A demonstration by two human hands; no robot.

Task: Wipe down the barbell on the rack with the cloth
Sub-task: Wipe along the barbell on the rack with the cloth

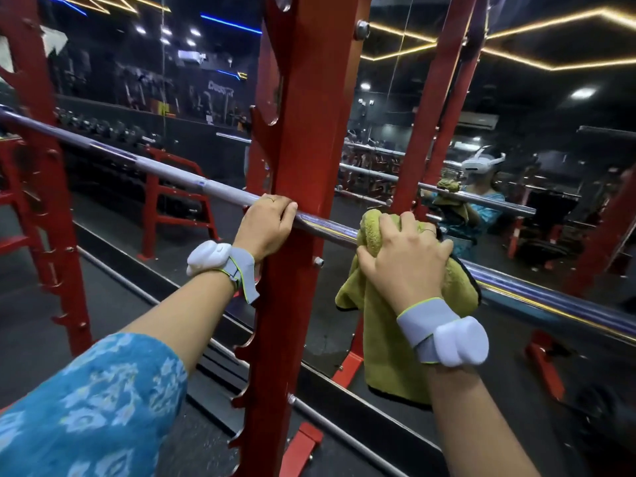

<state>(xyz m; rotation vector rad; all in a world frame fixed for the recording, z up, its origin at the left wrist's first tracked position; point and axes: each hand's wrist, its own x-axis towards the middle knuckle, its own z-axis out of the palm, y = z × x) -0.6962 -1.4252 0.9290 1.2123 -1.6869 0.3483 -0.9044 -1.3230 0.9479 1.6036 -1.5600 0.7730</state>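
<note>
Wiping barbell, resting across red rack.
Left grip curled round the barbell, steadying; right grip clamps cloth over it. Best: wrap fully, press firmly, long overlapping strokes outward.

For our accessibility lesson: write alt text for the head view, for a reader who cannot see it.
A right hand wraps a green cloth around a steel barbell on a red rack; the left hand grips the barbell beside the rack's upright.
</note>
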